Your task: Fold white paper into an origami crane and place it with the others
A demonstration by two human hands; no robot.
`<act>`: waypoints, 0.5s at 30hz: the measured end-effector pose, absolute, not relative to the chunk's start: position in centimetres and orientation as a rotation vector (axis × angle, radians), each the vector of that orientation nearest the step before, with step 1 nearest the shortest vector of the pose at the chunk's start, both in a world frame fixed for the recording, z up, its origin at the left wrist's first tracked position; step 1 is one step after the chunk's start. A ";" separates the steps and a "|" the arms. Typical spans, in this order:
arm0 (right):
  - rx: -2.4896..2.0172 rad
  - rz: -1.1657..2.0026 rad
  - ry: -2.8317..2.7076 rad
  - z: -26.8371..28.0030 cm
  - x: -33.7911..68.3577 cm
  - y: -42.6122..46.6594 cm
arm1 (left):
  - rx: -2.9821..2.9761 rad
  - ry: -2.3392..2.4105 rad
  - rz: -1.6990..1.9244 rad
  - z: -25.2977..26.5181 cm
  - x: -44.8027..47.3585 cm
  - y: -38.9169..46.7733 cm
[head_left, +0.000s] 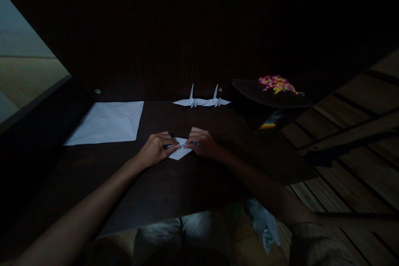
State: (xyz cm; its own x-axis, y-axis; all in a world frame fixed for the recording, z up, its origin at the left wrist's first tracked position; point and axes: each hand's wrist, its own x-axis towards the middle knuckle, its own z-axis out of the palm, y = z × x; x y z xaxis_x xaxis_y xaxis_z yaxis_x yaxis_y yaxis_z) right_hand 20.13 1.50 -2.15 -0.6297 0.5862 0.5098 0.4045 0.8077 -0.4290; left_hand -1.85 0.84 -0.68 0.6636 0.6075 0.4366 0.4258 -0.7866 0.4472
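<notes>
Thumb and curled fingers of the left hand (157, 146) pinch one side of a small piece of folded white paper (177, 154), while the right hand (202, 143) pinches its other side. The thumbs point toward each other, their tips close together over its middle. This folded paper lies on the dark table (146, 199), midway between the hands, with one pointed corner toward the person.

Nearest of all, below the table's front edge, show the light trousers (199, 232) on the person's lap. A dark sleeve (318, 241) covers the upper right arm; just left of it, low down, hangs or lies a pale plastic bag (263, 224), I cannot tell which.

Beyond the left hand, a large white sheet (109, 122) lies flat on the table, marked with creases. Straight past the hands, near the back board (156, 41), two white paper birds stand side by side, a left bird (192, 102) and a right bird (216, 102), their wings meeting or overlapping and one thin point rising from each. To their right, on a dark shelf (246, 90), sits a heap of small pink, yellow and purple pieces (277, 84), too small to make out. Wooden slats (361, 145) fill the right side.
</notes>
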 end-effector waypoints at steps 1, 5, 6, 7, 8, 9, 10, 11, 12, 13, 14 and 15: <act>-0.730 0.360 -2.331 -2.1 20.2 1.5 | 2.576 0.822 0.846 -0.7 -1.9 0.9; -0.739 0.365 -2.321 -2.1 20.3 1.5 | 2.580 0.812 0.848 -0.9 -1.7 0.8; -0.729 0.375 -2.327 -2.1 20.3 1.4 | 2.579 0.807 0.844 -1.0 -1.7 0.8; -0.716 0.384 -2.337 -2.1 20.3 1.4 | 2.576 0.798 0.842 -1.0 -1.6 0.8; -0.704 0.392 -2.352 -2.1 20.3 1.4 | 2.574 0.790 0.838 -1.0 -1.5 0.7; -0.697 0.397 -2.366 -2.1 20.3 1.4 | 2.571 0.783 0.834 -1.1 -1.5 0.7; -0.697 0.397 -2.377 -2.1 20.3 1.4 | 2.568 0.783 0.832 -1.1 -1.5 0.8; -0.701 0.393 -2.383 -2.0 20.3 1.4 | 2.564 0.786 0.829 -1.0 -1.5 0.8; -0.708 0.387 -2.383 -2.0 20.4 1.4 | 2.557 0.801 0.826 -1.0 -1.6 0.9; -0.713 0.384 -2.378 -1.9 20.5 1.4 | 2.550 0.822 0.820 -0.9 -1.8 1.0; -0.713 0.384 -2.371 -1.9 20.6 1.5 | 2.542 0.845 0.809 -0.9 -1.9 1.1; -0.709 0.386 -2.361 -1.8 20.7 1.6 | 2.533 0.871 0.800 -0.8 -2.1 1.2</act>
